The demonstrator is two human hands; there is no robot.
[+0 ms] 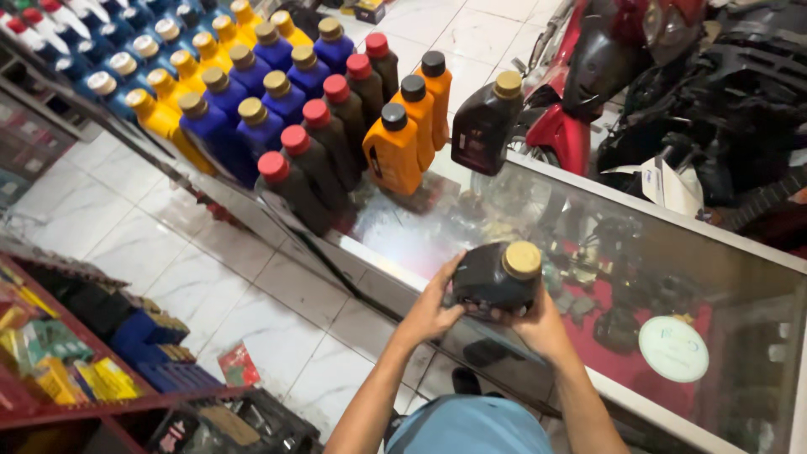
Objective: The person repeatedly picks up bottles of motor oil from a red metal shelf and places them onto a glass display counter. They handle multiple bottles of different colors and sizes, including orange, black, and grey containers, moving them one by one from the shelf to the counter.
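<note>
Left hand (433,309) wrapped around the left side of a black bottle (492,282) with a gold cap (522,259), fingers curled shut against its flank. Right hand (538,324) cupped under and behind the same bottle on the right, also closed on it, thumb hidden. Held between both palms just above the glass worktop (605,223), cap tilted up and toward the right, probably gripped from both sides because of a wide, heavy body. Whether the base touches the glass: cannot tell.

Further back on the worktop, a second black bottle with a gold cap (485,124), standing upright and alone near the far edge. Just left of it, a row of orange bottles with black caps (403,134), then rows of black bottles with red caps (324,147), blue ones with gold caps (244,109) and yellow ones (181,80), lined up by colour, likely for display and easy picking. Under the glass, small parts on a red lining, plus a round white sticker (672,347). Beyond the worktop, a red motorcycle (580,92). Below left, a red shelf (76,370) with coloured boxes over a white tiled floor (210,277).
</note>
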